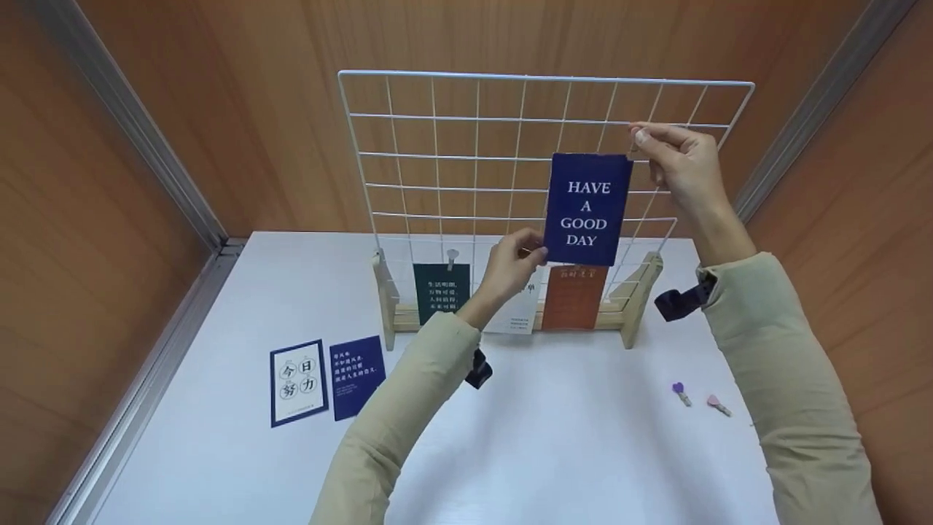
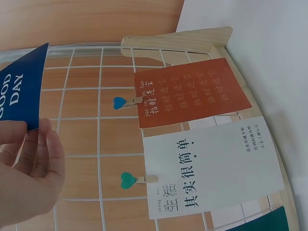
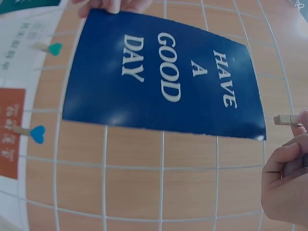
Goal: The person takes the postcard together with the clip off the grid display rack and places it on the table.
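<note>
My left hand [image 1: 514,262] pinches the lower left corner of a dark blue card [image 1: 587,208] lettered "HAVE A GOOD DAY". The card is upright in front of a white wire grid [image 1: 539,77]. Near the card's upper right corner, my right hand [image 1: 681,157] pinches a small wooden clothespin [image 3: 286,120]. In the right wrist view the clothespin is apart from the card. Lower on the grid hang an orange card [image 2: 192,94] with a blue heart clothespin [image 2: 119,103], a white card [image 2: 216,166] with a green heart clothespin [image 2: 128,180], and a dark green card [image 1: 442,288].
Wooden feet [image 1: 641,292] hold the grid up on a white table [image 1: 583,437]. At the left lie a blue-bordered white card [image 1: 300,408] and another blue card [image 1: 355,375]. A purple heart clothespin [image 1: 679,390] and a pink one [image 1: 716,405] lie at the right.
</note>
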### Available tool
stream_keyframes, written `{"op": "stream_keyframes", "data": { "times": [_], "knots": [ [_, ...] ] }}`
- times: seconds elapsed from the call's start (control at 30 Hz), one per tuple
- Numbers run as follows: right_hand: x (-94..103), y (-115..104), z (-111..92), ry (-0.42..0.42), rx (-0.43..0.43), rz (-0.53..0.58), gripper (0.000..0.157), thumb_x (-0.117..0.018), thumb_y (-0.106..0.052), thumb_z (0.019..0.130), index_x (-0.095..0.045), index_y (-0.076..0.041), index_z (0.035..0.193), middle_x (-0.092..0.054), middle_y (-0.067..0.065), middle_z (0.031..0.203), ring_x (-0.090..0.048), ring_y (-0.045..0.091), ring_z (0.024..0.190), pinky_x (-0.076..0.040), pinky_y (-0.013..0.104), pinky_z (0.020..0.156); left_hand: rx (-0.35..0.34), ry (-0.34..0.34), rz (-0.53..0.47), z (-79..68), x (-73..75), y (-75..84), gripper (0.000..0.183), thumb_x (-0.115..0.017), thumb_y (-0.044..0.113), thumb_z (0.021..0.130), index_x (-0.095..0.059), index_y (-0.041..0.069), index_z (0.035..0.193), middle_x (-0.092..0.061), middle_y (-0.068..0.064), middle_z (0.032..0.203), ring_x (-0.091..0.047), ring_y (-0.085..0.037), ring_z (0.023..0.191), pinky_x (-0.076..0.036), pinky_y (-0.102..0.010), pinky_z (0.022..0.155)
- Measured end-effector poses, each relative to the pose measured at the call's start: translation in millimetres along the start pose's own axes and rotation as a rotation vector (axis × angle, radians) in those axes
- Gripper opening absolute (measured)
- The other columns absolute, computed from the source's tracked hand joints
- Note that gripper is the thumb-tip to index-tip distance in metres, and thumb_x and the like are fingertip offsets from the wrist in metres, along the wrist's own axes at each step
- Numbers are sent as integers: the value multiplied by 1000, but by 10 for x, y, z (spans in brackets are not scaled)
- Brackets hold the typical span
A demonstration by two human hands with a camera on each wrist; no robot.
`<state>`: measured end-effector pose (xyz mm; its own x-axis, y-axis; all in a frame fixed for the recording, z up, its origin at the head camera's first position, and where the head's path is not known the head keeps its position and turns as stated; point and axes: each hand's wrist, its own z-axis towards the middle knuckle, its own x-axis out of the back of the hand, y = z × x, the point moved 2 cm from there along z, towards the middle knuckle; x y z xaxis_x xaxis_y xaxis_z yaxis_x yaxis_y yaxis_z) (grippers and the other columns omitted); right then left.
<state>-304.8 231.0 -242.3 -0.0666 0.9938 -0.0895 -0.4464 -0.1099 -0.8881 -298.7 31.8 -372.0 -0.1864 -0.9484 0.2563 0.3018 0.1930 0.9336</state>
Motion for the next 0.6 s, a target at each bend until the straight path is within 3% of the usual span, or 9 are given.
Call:
{"op": "stream_keyframes", "data": {
  "times": [0.2,0.6],
  "knots": [
    [82,24,-68,-31,21,-8,14,-59,-4,83,-66,3,93,-63,8,78,-34,8,40,-24,16,36,29,-1,-8,-67,70,-42,13,-52,4,87,-59,3,98,-58,-2,82,-56,-17,75,-46,-22,62],
    [281,240,-300,-22,-44,-38,18,-60,-9,84,-65,2,97,-63,6,80,-35,8,42,-24,15,34,7,-7,8,-293,210,-247,15,-51,5,88,-59,1,100,-59,-5,86,-55,-15,77,-47,-24,67]
  ]
}}
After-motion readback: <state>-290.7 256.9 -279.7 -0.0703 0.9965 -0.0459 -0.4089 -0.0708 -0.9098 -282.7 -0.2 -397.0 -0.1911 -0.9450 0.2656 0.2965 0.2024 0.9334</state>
